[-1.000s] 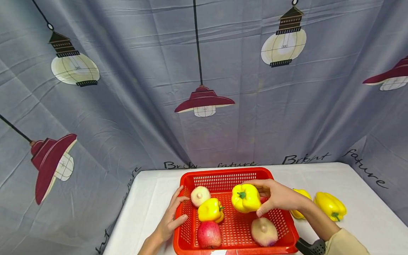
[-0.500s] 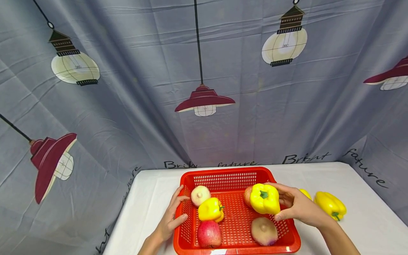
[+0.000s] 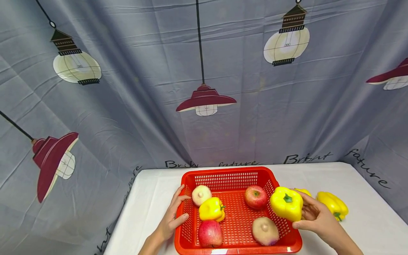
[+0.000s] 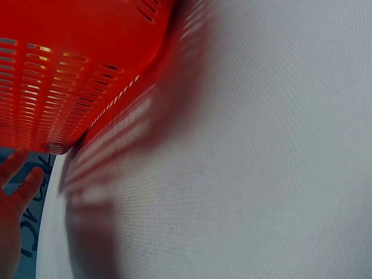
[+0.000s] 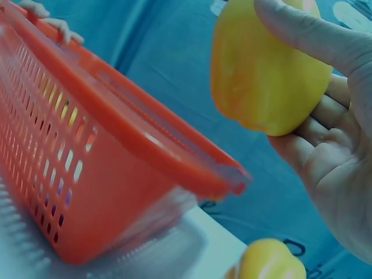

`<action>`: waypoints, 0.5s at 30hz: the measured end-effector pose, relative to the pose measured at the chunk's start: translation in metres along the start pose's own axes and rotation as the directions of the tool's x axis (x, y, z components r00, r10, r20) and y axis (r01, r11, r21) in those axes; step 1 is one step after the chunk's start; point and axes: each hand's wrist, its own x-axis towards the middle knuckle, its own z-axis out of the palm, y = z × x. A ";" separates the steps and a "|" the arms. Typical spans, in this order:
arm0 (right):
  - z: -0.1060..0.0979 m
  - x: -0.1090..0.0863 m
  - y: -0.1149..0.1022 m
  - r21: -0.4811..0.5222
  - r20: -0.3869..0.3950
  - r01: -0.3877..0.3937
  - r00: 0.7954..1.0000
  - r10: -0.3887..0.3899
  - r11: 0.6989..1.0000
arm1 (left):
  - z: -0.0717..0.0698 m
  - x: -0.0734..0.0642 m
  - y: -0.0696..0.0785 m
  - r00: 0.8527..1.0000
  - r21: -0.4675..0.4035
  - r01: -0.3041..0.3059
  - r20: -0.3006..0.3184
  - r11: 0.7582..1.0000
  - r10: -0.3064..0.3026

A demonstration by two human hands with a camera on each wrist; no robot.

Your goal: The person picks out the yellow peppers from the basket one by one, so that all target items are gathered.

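Observation:
My right hand (image 3: 315, 216) holds a yellow bell pepper (image 3: 287, 203) between thumb and fingers, at the right rim of the red plastic basket (image 3: 236, 250). In the right wrist view, that bell pepper (image 5: 267, 70) is clear of the rim, with the thumb across it and fingers beneath. My left hand (image 3: 170, 217) rests at the basket's left rim, fingers spread and fairly straight. Inside the basket lie another yellow bell pepper (image 3: 211, 209), two red apples, one front left (image 3: 210, 233) and one back right (image 3: 256, 197), and two pale round vegetables, back left (image 3: 201, 195) and front right (image 3: 265, 231).
Right of the basket, two more yellow bell peppers lie on the white table (image 3: 322, 173), one in plain view (image 3: 332, 205) and one partly hidden behind my right hand (image 3: 302, 191). A grey curtain (image 3: 236, 134) printed with lamps surrounds the table.
My right hand has carried the yellow bell pepper rightward, from over the inside of the basket to its right rim. The back-right apple is now uncovered. My left hand has stayed put.

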 end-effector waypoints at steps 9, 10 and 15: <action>-0.019 -0.019 0.011 -0.116 -0.142 -0.255 0.961 0.238 0.960 | -0.001 0.001 0.000 1.000 -0.005 0.014 -0.005 1.000 -0.014; -0.022 -0.021 0.012 -0.110 -0.151 -0.264 0.957 0.246 0.958 | -0.001 0.001 0.000 1.000 -0.005 0.014 -0.003 1.000 -0.014; -0.039 -0.032 0.023 -0.014 -0.175 -0.295 0.942 0.288 0.955 | 0.000 0.000 0.000 1.000 -0.010 0.018 -0.002 1.000 -0.018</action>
